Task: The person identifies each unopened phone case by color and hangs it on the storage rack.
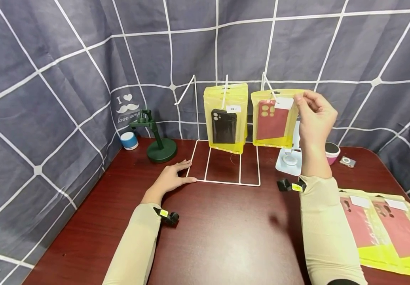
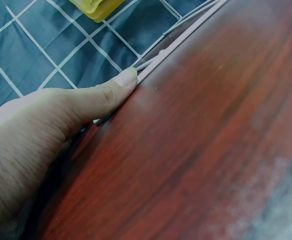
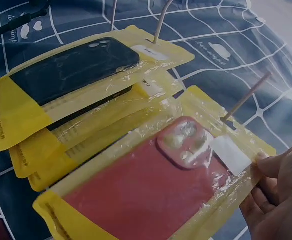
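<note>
1. Resting flat on the table (image 1: 226,237), the left hand (image 1: 171,178) presses straight fingers against the white wire rack (image 1: 226,182).
2. Pinching the red phone-case packet (image 1: 272,122) at its top corner, the right hand (image 1: 315,114) holds it on the rack's right hook; it looks light, floppy and slippery, best gripped by its stiffer header.

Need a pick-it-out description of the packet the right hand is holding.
Start at the white wire display rack at the back of the dark red table. Two yellow packets hang from its hooks; take the right-hand packet, pinched at its top corner by the right hand. It holds a red phone case; its neighbour holds a black one.
</note>
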Available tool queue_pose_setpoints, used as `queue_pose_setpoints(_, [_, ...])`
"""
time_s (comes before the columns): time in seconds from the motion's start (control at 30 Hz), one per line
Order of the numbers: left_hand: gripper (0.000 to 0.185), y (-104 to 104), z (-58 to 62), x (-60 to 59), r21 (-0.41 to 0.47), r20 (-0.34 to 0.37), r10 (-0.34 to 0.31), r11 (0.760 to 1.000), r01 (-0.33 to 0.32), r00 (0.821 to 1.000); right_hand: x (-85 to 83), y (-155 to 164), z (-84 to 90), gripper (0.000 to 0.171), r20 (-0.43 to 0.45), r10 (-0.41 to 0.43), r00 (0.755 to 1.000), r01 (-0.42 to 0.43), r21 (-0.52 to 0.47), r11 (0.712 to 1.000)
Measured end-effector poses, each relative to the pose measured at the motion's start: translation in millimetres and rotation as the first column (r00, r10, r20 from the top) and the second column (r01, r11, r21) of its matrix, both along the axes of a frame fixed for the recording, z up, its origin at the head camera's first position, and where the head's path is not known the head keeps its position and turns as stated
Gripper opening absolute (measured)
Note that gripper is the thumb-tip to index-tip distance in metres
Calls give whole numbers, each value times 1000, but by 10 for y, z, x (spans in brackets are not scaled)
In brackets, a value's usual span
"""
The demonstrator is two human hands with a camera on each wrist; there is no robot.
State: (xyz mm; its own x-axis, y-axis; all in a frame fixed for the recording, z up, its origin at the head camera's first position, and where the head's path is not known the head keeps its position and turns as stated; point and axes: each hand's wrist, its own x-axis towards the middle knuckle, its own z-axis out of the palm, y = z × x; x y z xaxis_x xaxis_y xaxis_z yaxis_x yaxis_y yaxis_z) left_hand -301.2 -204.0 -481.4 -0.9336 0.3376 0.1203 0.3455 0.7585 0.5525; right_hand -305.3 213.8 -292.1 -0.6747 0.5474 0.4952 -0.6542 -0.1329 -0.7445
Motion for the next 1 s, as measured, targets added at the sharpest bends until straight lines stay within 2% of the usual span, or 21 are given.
queue_pose_setpoints(0.27, [92, 51, 42, -32, 2, -7, -7, 1000, 7, 1000, -88, 14, 50, 12, 39, -70, 997, 68, 27, 997])
queue_pose_setpoints(0.57, [91, 45, 14, -33, -7, -11, -14, 1000, 14, 1000, -113, 11, -20, 13, 88, -84, 993, 81, 40, 996])
queue_pose_setpoints(1.0, [89, -4, -9, -16, -19, -1, -4, 1000, 4, 1000, -103, -26, -30, 11, 77, -18, 997, 17, 9, 1000])
